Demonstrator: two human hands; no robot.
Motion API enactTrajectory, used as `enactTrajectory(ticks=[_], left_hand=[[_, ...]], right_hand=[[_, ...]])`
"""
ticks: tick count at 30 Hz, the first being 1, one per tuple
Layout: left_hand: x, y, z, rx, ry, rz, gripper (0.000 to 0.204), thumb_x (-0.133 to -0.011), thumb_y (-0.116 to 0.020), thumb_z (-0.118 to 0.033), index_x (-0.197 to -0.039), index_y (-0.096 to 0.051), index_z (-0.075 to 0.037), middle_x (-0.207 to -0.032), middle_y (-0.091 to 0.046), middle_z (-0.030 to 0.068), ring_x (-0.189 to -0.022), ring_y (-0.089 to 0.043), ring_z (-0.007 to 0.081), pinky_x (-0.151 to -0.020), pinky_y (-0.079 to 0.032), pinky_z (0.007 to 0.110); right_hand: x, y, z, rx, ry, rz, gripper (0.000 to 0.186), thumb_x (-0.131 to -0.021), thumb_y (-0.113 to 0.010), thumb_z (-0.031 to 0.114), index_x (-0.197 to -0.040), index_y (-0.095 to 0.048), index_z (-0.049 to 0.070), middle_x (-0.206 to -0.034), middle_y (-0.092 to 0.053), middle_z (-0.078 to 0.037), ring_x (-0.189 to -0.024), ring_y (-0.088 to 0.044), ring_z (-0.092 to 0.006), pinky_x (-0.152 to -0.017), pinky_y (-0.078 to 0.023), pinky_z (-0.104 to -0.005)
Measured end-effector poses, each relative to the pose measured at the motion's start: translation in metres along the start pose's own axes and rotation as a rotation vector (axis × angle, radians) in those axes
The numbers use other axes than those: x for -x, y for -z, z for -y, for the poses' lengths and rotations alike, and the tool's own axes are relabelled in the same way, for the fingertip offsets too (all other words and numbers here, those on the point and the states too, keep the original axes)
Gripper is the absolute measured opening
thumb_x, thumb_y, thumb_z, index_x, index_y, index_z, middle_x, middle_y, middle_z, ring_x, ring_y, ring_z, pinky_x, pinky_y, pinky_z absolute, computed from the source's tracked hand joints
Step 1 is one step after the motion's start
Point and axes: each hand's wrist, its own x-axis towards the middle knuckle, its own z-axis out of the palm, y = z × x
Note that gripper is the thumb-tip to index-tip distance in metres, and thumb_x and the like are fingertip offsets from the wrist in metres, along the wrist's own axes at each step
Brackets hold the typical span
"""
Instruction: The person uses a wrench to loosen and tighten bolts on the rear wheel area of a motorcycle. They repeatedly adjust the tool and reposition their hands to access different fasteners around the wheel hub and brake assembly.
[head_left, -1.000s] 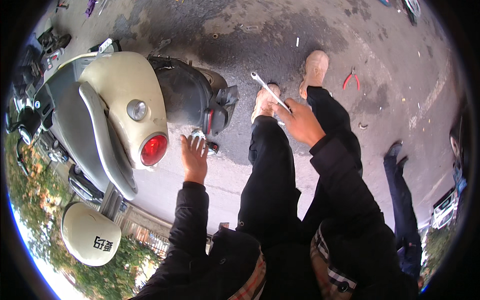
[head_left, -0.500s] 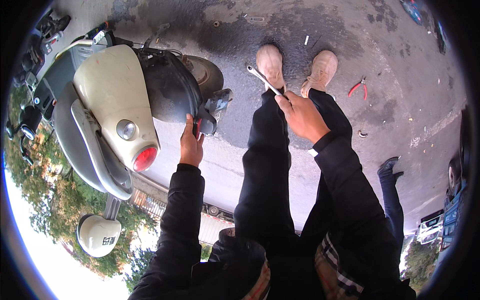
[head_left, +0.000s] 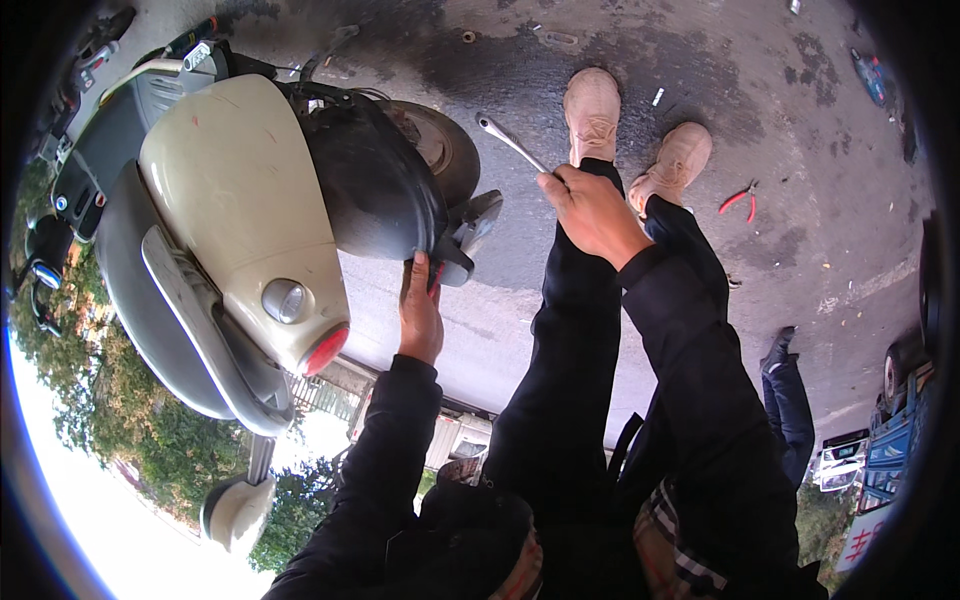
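A person looks down at their own hands on an outdoor paved ground, with a scooter filling the left of the frame. The left hand [head_left: 421, 318], left of centre, touches the rear edge of the scooter's dark mudguard [head_left: 365, 185] with its fingertips, just beside a red reflector [head_left: 436, 281]; whether its grip pinches that edge or only presses on it, I cannot tell. The right hand [head_left: 597, 216], right of centre, has its grip clamped around the lower part of a silver wrench [head_left: 513, 144], whose ring-shaped head points to the upper left, apart from the scooter. The step in hand appears to be steadying or feeling the mudguard while the wrench is held clear; bringing the two together would call for crossing the gap between them without losing the left hand's contact. Left of the mudguard are the scooter's cream body [head_left: 225, 165] and red tail light [head_left: 326, 349]; to its right is the rear wheel [head_left: 458, 158]. Pale pink shoes [head_left: 592, 105] stand at upper centre, and red-handled pliers [head_left: 739, 203] lie on the ground to their right. Another person's leg [head_left: 790, 405] shows at lower right.
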Motion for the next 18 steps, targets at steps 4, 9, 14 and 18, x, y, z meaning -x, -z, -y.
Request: enactTrajectory(ticks=[4, 9, 14, 18], left_hand=[[0.001, -0.004, -0.005, -0.032, 0.006, 0.002, 0.072, -0.106, -0.061, -0.043, -0.162, -0.035, -0.005, -0.158, -0.046, 0.0082, -0.143, -0.044, 0.0189, -0.122, -0.028, 0.034], [0.001, -0.010, -0.006, -0.021, -0.009, -0.010, 0.075, -0.104, -0.064, -0.039, -0.161, -0.032, -0.003, -0.154, -0.049, 0.0102, -0.139, -0.047, 0.0203, -0.118, -0.033, 0.037], [0.000, -0.011, -0.004, -0.060, -0.064, -0.017, 0.083, -0.100, -0.067, -0.045, -0.162, -0.031, -0.002, -0.154, -0.048, 0.0129, -0.138, -0.047, 0.0235, -0.116, -0.035, 0.039], [0.000, -0.013, -0.006, -0.086, -0.066, -0.036, 0.084, -0.100, -0.067, -0.043, -0.162, -0.029, -0.002, -0.153, -0.048, 0.0137, -0.136, -0.048, 0.0231, -0.115, -0.036, 0.038]], right_hand=[[-0.020, -0.016, 0.013, -0.011, -0.039, 0.028, 0.047, -0.108, -0.048, 0.040, -0.092, -0.060, -0.002, -0.083, -0.068, -0.030, -0.085, -0.066, -0.0510, -0.077, -0.050, -0.0574], [-0.036, -0.028, 0.020, -0.007, -0.063, 0.011, 0.049, -0.109, -0.050, 0.043, -0.092, -0.058, -0.002, -0.078, -0.063, -0.028, -0.081, -0.062, -0.0508, -0.071, -0.047, -0.0541], [-0.048, -0.033, 0.023, 0.021, -0.081, 0.025, 0.050, -0.109, -0.049, 0.045, -0.093, -0.058, -0.002, -0.079, -0.064, -0.028, -0.082, -0.062, -0.0507, -0.072, -0.048, -0.0540], [-0.059, -0.036, 0.030, 0.020, -0.078, 0.013, 0.051, -0.109, -0.049, 0.047, -0.097, -0.060, -0.002, -0.081, -0.064, -0.028, -0.082, -0.063, -0.0501, -0.072, -0.048, -0.0531]])
